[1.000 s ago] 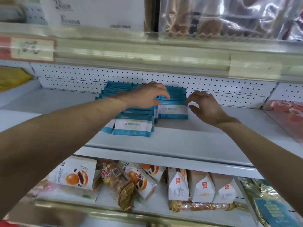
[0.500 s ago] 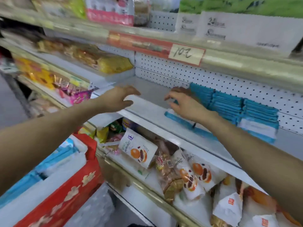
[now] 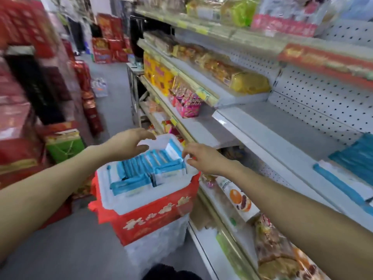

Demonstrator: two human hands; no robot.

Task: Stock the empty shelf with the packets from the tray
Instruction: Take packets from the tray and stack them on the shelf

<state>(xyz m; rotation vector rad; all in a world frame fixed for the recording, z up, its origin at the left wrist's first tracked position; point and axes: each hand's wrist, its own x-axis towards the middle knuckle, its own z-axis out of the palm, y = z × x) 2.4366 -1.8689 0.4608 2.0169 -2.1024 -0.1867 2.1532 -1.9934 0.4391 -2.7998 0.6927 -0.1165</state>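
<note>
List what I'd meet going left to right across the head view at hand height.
Green gift bag → left hand → right hand → bare grey shelf → blue packets stacked on it. The tray overlaps both hands, so I've left it out.

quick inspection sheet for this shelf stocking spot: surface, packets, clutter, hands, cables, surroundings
surface: grey shelf, pegboard behind it.
job's things: blue and white packets stand in the white tray; stocked packets lie on the shelf at the right.
clutter: red box under the tray; snack bags on the lower shelf.
grippers: left hand hovers over the tray, fingers relaxed, holding nothing; right hand is at the packets' right edge, its grip unclear through blur.
cables: nothing seen.
surroundings: shop aisle, red gift boxes stacked on the left, bread bags on the upper shelf.
</note>
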